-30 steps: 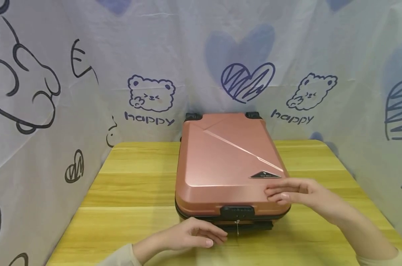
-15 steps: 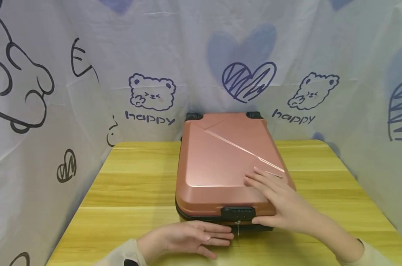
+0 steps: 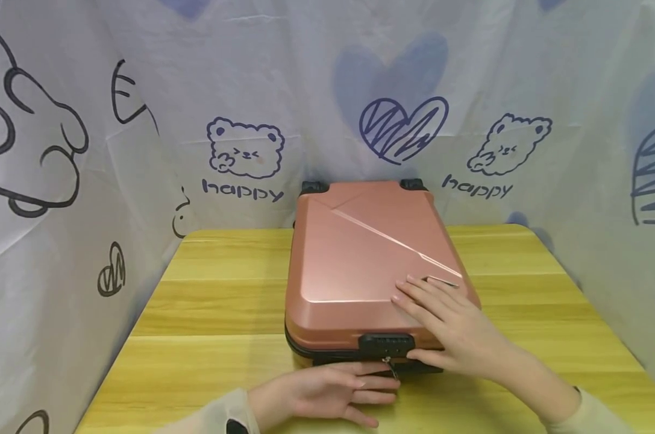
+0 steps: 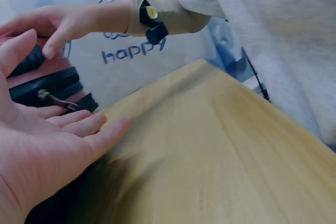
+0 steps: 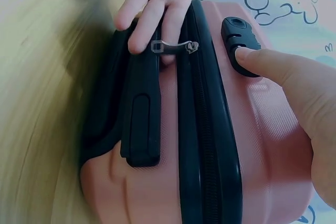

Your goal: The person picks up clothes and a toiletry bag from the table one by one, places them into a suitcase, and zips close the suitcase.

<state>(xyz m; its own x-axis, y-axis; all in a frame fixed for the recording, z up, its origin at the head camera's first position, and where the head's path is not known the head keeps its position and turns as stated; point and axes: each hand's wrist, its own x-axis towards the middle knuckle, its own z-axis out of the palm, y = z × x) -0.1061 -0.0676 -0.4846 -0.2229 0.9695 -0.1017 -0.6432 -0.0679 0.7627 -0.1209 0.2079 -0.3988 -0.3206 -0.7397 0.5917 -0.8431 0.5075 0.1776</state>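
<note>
A pink hard-shell suitcase (image 3: 354,253) lies flat on the wooden table. My right hand (image 3: 457,331) rests on the front right of its lid with the fingers spread. In the right wrist view my right thumb touches the black combination lock (image 5: 237,31). Below the lock hangs a metal zipper pull (image 5: 176,48), tilted sideways over my left fingers. The left hand (image 3: 335,390) is held palm up with fingers extended, just in front of the suitcase. Its fingers lie by the zipper pull and touch or nearly touch it; the left wrist view shows no pinch.
A black carry handle (image 5: 142,124) sits on the suitcase's front side, beside the zipper (image 5: 207,129). Black wheels (image 3: 314,187) stand at the far end near a printed cloth backdrop (image 3: 251,72). Bare tabletop (image 3: 219,301) lies left of the suitcase.
My right hand has slid left from the lid's right edge, its thumb now at the lock. My left hand has turned palm up and moved right, and the zipper pull now tilts right.
</note>
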